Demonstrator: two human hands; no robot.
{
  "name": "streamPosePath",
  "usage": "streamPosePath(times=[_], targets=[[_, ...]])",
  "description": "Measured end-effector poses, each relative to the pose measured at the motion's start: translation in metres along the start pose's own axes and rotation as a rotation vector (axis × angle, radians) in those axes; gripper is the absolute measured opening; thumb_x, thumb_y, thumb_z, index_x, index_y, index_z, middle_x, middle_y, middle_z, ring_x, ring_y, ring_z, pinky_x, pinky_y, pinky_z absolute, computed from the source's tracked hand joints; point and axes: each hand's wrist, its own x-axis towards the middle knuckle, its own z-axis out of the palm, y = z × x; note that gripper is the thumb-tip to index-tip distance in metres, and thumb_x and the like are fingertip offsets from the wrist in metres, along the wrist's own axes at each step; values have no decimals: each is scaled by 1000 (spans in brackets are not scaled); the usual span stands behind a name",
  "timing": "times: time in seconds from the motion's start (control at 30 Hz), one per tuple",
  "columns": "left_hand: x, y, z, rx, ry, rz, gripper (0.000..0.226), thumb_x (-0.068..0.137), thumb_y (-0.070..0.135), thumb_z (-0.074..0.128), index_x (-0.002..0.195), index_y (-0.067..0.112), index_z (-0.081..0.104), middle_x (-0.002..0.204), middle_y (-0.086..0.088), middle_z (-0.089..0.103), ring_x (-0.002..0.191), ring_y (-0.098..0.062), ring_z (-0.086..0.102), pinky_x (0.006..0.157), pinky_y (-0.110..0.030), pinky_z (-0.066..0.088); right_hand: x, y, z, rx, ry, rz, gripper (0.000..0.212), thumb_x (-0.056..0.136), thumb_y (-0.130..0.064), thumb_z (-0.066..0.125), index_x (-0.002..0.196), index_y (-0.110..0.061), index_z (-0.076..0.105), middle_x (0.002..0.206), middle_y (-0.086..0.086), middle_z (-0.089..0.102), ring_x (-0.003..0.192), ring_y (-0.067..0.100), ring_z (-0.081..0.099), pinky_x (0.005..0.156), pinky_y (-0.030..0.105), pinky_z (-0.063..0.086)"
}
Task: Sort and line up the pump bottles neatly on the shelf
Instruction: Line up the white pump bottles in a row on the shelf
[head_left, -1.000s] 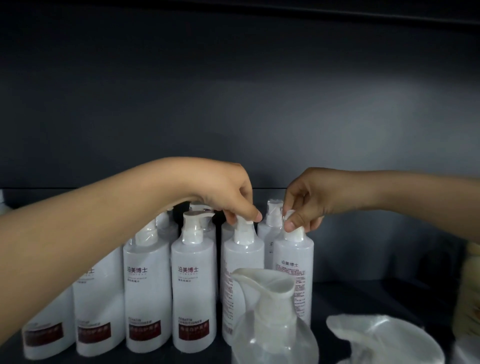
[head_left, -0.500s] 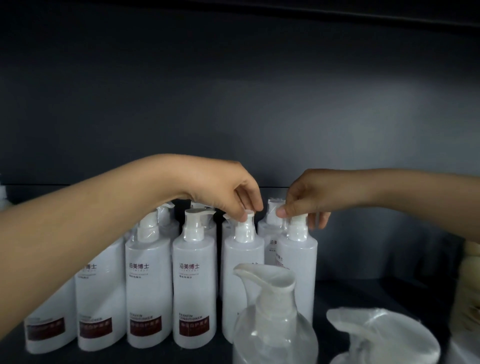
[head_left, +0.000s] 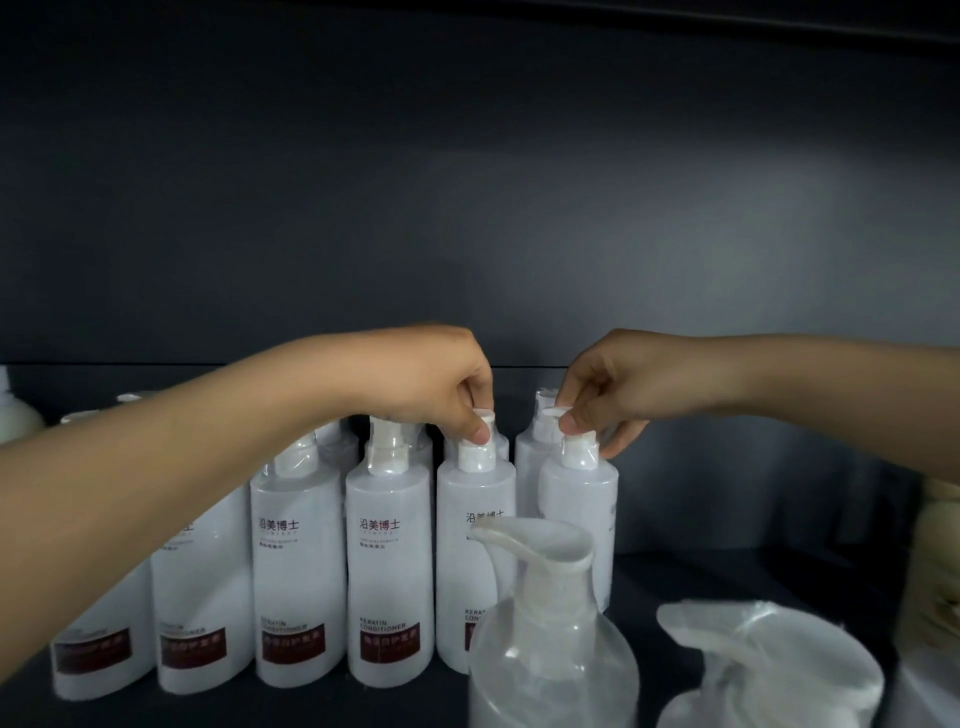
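Two clear pump bottles stand nearest: one (head_left: 550, 649) at 6 o'clock and a film-wrapped one (head_left: 769, 665) at 5 o'clock. Whether either holds liquid is hard to tell. Beyond them, a front row of white conditioner bottles (head_left: 389, 571) runs along the dark shelf (head_left: 727, 577) from 8 o'clock to centre. The left hand (head_left: 441, 384), fingers curled, pinches the pump head of the second-last bottle (head_left: 475, 519). The right hand (head_left: 608, 395) pinches the pump head of the end bottle (head_left: 579, 509) just beside it. Labels read "沿美博士" and "KERATIN CONDITIONER" above a dark red band. A back row of white bottles (head_left: 532, 457) stands close behind. A cream bottle (head_left: 935, 545) sits at 3 o'clock.
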Motion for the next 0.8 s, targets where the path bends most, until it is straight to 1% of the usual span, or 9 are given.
streamPosePath(times=[0.1, 0.17, 0.23, 0.3, 0.33, 0.4, 0.5, 0.7, 0.8], targets=[[2, 2, 2, 29, 7, -4, 17, 79, 33, 70, 91, 21, 66, 87, 12, 69, 77, -5, 64, 79, -28, 52, 2, -3, 4, 16, 38, 20, 20, 80, -15, 72, 92, -1, 64, 75, 7, 68, 71, 20, 68, 69, 27, 60], [2, 3, 2, 46, 12, -12, 21, 79, 34, 70, 94, 19, 67, 90, 9, 71, 77, -7, 63, 77, -28, 51, 3, -6, 4, -19, 25, 17, 29, 79, -18, 73, 101, -3, 62, 74, 7, 64, 73, 21, 68, 72, 31, 60], [2, 2, 3, 43, 17, -10, 21, 79, 34, 70, 93, 19, 67, 89, 9, 71, 77, -6, 63, 74, -26, 51, 1, -8, -1, -46, -64, 0, 34, 80, -17, 71, 111, -17, 58, 77, 6, 60, 78, 23, 67, 77, 33, 60], [2, 0, 3, 28, 18, 0, 19, 79, 34, 70, 91, 20, 68, 88, 8, 72, 73, -5, 63, 72, -24, 50, -1, -8, -9, -42, -185, -11, 41, 80, -9, 71, 112, -30, 57, 89, 7, 60, 81, 17, 67, 74, 24, 58], [2, 0, 4, 20, 18, 3, 19, 79, 34, 70, 91, 19, 68, 87, 9, 72, 73, -4, 62, 72, -24, 50, -1, -6, -12, -41, -219, -15, 43, 79, -4, 71, 111, -31, 59, 95, 7, 60, 81, 14, 67, 72, 20, 56], [3, -1, 4, 12, 20, 5, 19, 79, 33, 70, 91, 19, 68, 86, 10, 71, 72, -4, 61, 72, -23, 49, 0, -2, -16, -25, -222, -23, 44, 78, 3, 70, 108, -28, 63, 97, 8, 60, 81, 13, 67, 70, 17, 54], [4, -3, 5, -21, 21, 6, 19, 78, 33, 71, 91, 19, 68, 85, 10, 70, 72, -4, 62, 74, -26, 51, 4, 3, -18, -10, -191, -37, 40, 77, 5, 69, 104, -24, 66, 92, 10, 60, 84, 22, 68, 71, 21, 57], [4, -6, 8, -49, 52, 7, 19, 78, 35, 71, 91, 21, 68, 77, 17, 63, 68, 2, 57, 71, -23, 48, 7, -6, -13, -213, -88, -55, 28, 74, -18, 77, 100, -14, 66, 75, 7, 68, 64, 15, 69, 63, 20, 57], [3, -7, 10, -51, 75, 5, 19, 78, 35, 71, 90, 22, 67, 74, 19, 61, 66, 4, 55, 67, -19, 45, 5, -8, -7, -409, 6, -74, 31, 71, -41, 76, 79, -13, 63, 57, -8, 62, 51, 6, 62, 58, 21, 53]])
